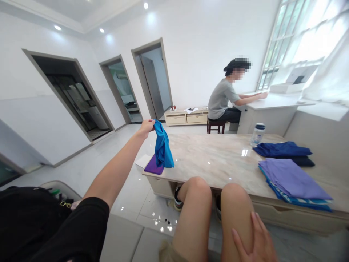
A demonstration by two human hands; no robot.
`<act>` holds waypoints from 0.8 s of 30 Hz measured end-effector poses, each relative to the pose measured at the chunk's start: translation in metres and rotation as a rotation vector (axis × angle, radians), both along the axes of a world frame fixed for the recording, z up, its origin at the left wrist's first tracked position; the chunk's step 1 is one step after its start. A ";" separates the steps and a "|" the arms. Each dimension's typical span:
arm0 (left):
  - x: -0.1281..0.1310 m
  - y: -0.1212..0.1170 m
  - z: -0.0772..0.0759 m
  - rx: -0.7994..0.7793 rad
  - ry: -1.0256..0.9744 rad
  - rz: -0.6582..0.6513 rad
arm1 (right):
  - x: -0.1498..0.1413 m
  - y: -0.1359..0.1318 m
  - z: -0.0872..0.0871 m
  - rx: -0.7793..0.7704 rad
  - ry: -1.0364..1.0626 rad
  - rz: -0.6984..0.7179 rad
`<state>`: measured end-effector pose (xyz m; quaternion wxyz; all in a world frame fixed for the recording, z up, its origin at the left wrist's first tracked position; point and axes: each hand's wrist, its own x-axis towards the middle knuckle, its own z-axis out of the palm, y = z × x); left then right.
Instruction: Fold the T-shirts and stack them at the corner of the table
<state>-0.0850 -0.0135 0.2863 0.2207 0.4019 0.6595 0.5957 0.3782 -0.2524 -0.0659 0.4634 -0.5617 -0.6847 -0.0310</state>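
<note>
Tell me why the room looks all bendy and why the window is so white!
In the head view, the wide lens curves the door frames, the window glares so bright its outside washes out, and ceiling lights reflect as shiny spots on the marble tabletop.

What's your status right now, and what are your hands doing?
Left hand raised, gripping a blue cloth. Right hand resting on right thigh. Purple cloth at the blue cloth's foot, on the marble-patterned table.

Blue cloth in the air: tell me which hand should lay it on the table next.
Left, most likely: the left hand grips the blue cloth above the end of the marble-topped table, while the right hand rests empty on the right knee.
</note>
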 end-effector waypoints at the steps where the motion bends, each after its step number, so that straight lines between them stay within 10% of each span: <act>1: 0.015 -0.004 0.026 0.034 -0.003 -0.036 | -0.005 0.000 0.007 0.023 -0.025 -0.004; 6: 0.090 -0.041 0.126 0.174 0.025 -0.259 | -0.051 0.012 0.065 0.094 -0.161 0.165; 11: 0.139 -0.087 0.169 0.147 0.010 -0.325 | -0.115 0.061 0.148 -0.061 0.012 0.301; 18: 0.131 -0.122 0.178 0.176 0.044 -0.295 | -0.102 0.133 0.239 -0.151 0.198 0.214; 24: 0.098 -0.105 0.141 0.160 -0.006 -0.158 | -0.029 0.179 0.283 -0.143 0.238 0.131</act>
